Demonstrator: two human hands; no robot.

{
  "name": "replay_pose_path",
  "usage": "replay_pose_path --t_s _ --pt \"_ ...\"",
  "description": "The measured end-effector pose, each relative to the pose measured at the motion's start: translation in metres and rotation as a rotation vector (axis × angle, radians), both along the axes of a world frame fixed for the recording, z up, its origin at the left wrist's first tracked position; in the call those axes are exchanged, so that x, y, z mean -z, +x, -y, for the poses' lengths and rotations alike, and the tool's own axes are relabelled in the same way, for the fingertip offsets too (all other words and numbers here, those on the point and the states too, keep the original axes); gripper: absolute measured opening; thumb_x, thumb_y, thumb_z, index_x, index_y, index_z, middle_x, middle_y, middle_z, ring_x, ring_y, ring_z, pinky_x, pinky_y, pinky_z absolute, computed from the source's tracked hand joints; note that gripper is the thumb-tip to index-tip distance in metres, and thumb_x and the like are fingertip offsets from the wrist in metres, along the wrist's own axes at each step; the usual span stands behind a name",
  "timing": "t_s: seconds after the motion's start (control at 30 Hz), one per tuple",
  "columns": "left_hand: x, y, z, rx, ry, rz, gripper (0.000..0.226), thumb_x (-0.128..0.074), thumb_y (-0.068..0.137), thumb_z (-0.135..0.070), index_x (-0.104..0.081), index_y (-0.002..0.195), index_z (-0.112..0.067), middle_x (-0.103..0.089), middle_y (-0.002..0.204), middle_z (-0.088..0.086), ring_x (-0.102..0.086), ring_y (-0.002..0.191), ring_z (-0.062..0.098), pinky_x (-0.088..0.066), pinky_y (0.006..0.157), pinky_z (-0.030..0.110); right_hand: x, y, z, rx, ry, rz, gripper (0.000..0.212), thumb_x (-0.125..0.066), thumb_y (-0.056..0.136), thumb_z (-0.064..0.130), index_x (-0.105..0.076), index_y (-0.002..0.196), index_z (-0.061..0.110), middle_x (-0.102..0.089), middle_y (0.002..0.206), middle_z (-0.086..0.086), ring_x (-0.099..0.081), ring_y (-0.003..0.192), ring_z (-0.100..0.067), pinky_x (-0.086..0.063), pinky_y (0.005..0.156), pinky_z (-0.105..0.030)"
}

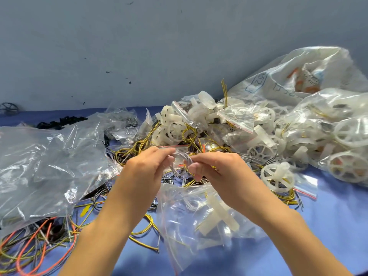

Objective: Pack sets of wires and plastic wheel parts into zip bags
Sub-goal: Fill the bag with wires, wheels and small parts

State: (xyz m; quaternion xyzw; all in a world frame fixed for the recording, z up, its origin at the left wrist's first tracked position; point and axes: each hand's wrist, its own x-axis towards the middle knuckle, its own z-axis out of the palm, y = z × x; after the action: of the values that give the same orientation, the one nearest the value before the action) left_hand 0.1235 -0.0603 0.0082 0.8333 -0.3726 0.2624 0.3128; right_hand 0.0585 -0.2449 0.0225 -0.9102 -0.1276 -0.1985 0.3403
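- Left hand (145,166) pinches the mouth of a small clear zip bag with a red seal strip (173,147), fingers curled on it.
- Right hand (217,168) grips a coil of thin white and yellow-black wires (184,163) at that mouth.
- Just below them, a filled clear plastic bag (199,220) lies on the blue surface (328,226).
- White spoked plastic wheels (276,176) are heaped to the right.

The cloth (338,226) is plain blue, the wall (139,46) grey-blue with dark specks. The wheels (260,151) at 3 o'clock are translucent white. The striped wires (189,134) at 12 o'clock are yellow and black, the loose wires (39,228) at 8 o'clock orange. The clear zip bag (179,150) at centre bears 1 red strip; the wire coil (180,157) is pale grey.
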Motion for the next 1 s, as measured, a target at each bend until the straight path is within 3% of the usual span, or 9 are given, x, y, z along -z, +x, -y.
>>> replay_pose_path --t_s 0.1,0.17,0.27,0.37,0.53,0.63,0.73,0.83,1.0 --pt "0.002 0.0 0.001 -0.084 0.045 0.035 0.03 -0.047 0.098 -0.028 -0.069 0.111 -0.011 -0.068 0.096 -0.002 -0.066 0.083 0.022 -0.055 0.072 0.041 -0.002 -0.003 0.006 0.053 -0.057 -0.081 0.019 -0.057 0.098 0.028 -0.072 0.092 0.02 -0.062 0.069 0.014 -0.052 0.065 0.003 -0.039 0.066 -0.018" --pt "0.001 0.003 -0.002 -0.143 0.033 0.088 0.027 -0.049 0.097 -0.026 -0.069 0.106 -0.011 -0.068 0.093 -0.001 -0.065 0.077 0.026 -0.055 0.067 0.045 -0.005 -0.005 0.012 0.098 -0.074 -0.1 0.02 -0.055 0.098 0.032 -0.073 0.096 0.023 -0.065 0.071 0.014 -0.054 0.069 0.002 -0.043 0.07 -0.024" --pt "-0.005 0.002 -0.008 -0.257 -0.023 0.122 0.023 -0.049 0.098 -0.031 -0.067 0.101 -0.017 -0.068 0.087 -0.003 -0.062 0.071 0.031 -0.051 0.063 0.044 -0.008 -0.01 0.018 0.103 -0.048 -0.087 0.02 -0.055 0.098 0.034 -0.071 0.088 0.026 -0.067 0.072 0.013 -0.054 0.067 -0.004 -0.039 0.062 -0.024" --pt "-0.008 -0.005 -0.003 -0.313 -0.177 0.012 0.022 -0.051 0.098 -0.04 -0.065 0.092 -0.024 -0.058 0.063 -0.008 -0.053 0.058 0.021 -0.041 0.052 0.033 -0.006 -0.012 0.015 0.018 0.186 -0.11 0.016 -0.058 0.097 0.03 -0.072 0.09 0.027 -0.071 0.074 0.015 -0.048 0.053 -0.006 -0.035 0.051 -0.023" --pt "-0.009 -0.024 0.03 0.138 -0.695 -0.618 0.022 -0.053 0.096 -0.032 -0.066 0.09 -0.014 -0.07 0.073 0.0 -0.061 0.063 0.006 -0.052 0.059 0.02 -0.001 -0.007 -0.004 -0.21 0.534 -0.136 0.014 -0.067 0.088 0.028 -0.077 0.095 0.022 -0.073 0.1 0.005 -0.067 0.097 -0.009 -0.054 0.085 -0.025" --pt "-0.01 -0.03 0.038 0.3 -0.811 -0.792 0.025 -0.05 0.096 -0.028 -0.066 0.097 -0.008 -0.074 0.087 0.004 -0.069 0.077 0.012 -0.057 0.066 0.025 0.001 -0.004 -0.011 -0.23 0.685 -0.065 0.021 -0.068 0.081 0.03 -0.078 0.096 0.019 -0.068 0.109 0.0 -0.063 0.107 -0.009 -0.052 0.085 -0.021" --pt "-0.011 -0.029 0.034 0.435 -0.799 -0.909 0.026 -0.052 0.092 -0.029 -0.069 0.105 -0.014 -0.074 0.094 0.004 -0.068 0.075 0.017 -0.056 0.064 0.027 0.003 -0.002 -0.014 -0.223 0.801 -0.031 0.021 -0.07 0.081 0.023 -0.078 0.099 0.015 -0.068 0.11 0.0 -0.064 0.106 -0.008 -0.051 0.082 -0.018" --pt "-0.009 -0.029 0.028 0.498 -0.699 -0.956 0.026 -0.054 0.088 -0.027 -0.075 0.103 -0.021 -0.063 0.076 0.002 -0.057 0.061 0.017 -0.05 0.055 0.027 0.004 -0.002 -0.015 -0.144 0.783 -0.02 0.016 -0.074 0.08 0.023 -0.079 0.094 0.019 -0.067 0.104 0.006 -0.064 0.099 -0.002 -0.049 0.081 -0.017" --pt "-0.006 -0.026 0.013 0.587 -0.674 -1.105 0.029 -0.057 0.087 -0.025 -0.074 0.107 -0.012 -0.056 0.075 0.0 -0.047 0.056 0.01 -0.041 0.049 0.021 0.005 -0.003 -0.014 -0.088 0.686 -0.023 0.011 -0.075 0.084 0.025 -0.078 0.092 0.018 -0.065 0.1 0.002 -0.065 0.097 -0.007 -0.051 0.087 -0.026"
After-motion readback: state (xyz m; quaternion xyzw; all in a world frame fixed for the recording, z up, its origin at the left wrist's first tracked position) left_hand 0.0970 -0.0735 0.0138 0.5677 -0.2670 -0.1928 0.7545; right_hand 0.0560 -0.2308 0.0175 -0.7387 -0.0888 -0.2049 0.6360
